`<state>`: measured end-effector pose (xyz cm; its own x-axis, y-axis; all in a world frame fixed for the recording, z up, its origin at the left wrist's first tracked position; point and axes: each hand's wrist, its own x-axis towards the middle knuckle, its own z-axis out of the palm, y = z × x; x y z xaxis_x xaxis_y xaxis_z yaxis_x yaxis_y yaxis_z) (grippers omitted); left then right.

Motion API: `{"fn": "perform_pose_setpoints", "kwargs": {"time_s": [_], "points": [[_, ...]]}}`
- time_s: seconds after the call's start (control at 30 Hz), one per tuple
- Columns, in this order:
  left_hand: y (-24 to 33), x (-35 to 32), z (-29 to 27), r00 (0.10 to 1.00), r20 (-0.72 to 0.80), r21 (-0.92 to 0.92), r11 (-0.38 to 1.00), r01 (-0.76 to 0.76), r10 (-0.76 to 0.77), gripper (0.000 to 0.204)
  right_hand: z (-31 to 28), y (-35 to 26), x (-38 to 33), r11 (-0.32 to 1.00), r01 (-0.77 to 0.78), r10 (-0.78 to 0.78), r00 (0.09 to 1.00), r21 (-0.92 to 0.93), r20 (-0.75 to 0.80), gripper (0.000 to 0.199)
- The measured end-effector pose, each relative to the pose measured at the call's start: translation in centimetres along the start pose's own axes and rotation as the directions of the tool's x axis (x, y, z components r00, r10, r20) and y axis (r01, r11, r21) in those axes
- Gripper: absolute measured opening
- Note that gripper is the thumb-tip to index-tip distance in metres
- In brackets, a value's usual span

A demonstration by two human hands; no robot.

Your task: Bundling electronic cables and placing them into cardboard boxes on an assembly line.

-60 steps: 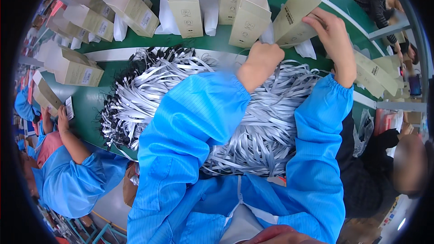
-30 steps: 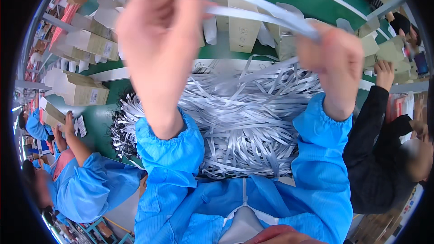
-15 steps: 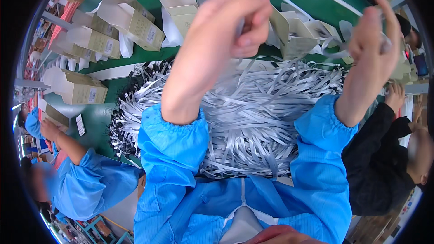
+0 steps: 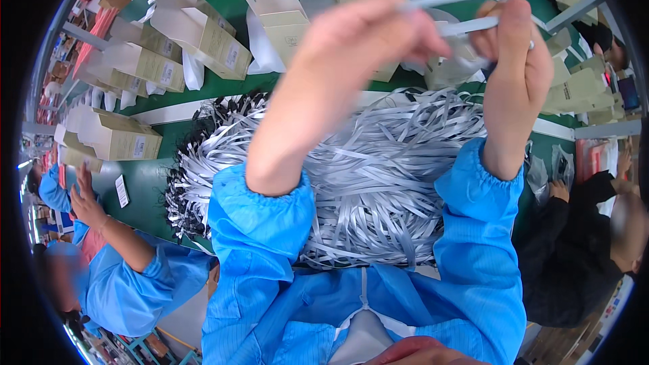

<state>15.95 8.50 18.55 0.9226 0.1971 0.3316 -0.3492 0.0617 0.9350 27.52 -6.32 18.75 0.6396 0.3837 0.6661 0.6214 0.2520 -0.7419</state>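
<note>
A loop of pale grey flat lanyard [image 4: 470, 26] is stretched between my two hands, above the far edge of a big heap of the same lanyards [image 4: 378, 176]. My left hand [image 4: 378, 30], blurred by motion, is closed on the loop's left part, its fingertips pointing right. My right hand [image 4: 517, 44] has its fingers curled around the other end. Black cords and small fittings gather at the heap's left end. Just beyond my hands stand opened beige cardboard boxes [image 4: 280, 23], partly covered by my left hand.
More open beige boxes [image 4: 203, 37] line the green table's [image 4: 145, 192] far left, with white bags beside them. A small white label card [image 4: 122, 190] lies at left. A co-worker in blue [image 4: 135, 284] sits left; another in black [image 4: 561, 250] sits right, by clear plastic bags [image 4: 561, 165].
My right hand has moved left and my left hand slightly right, so they are closer together, with the lanyard between them. The left co-worker's hand has lifted, fingers spread.
</note>
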Motion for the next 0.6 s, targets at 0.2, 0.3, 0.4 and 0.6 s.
{"fn": "perform_pose_setpoints", "kwargs": {"time_s": [0.2, 0.3, 0.4, 0.6], "points": [[-1.2, -1.4, 1.7, 0.997, -0.076, 0.154, 0.988, 0.027, -0.016, 0.047, -2.7, 3.2, 2.1, 0.707, -0.005, 0.262, 0.931, -0.707, 0.255, 0.030], [-0.8, -1.4, 1.1, 0.989, -0.151, 0.332, 0.942, 0.049, 0.002, 0.048, -4.9, 5.5, 2.6, 0.663, 0.069, 0.304, 0.885, -0.746, 0.352, 0.030], [-0.5, -1.0, 0.7, 0.986, -0.160, 0.463, 0.885, 0.042, 0.037, 0.043, -6.8, 6.9, 3.1, 0.489, 0.042, 0.195, 0.968, -0.872, 0.156, 0.022], [-1.2, -1.7, -0.2, 0.982, -0.109, 0.733, 0.655, 0.185, -0.156, 0.025, -8.5, 9.2, 4.0, 0.309, -0.030, 0.121, 0.993, -0.951, 0.008, 0.022]]}}
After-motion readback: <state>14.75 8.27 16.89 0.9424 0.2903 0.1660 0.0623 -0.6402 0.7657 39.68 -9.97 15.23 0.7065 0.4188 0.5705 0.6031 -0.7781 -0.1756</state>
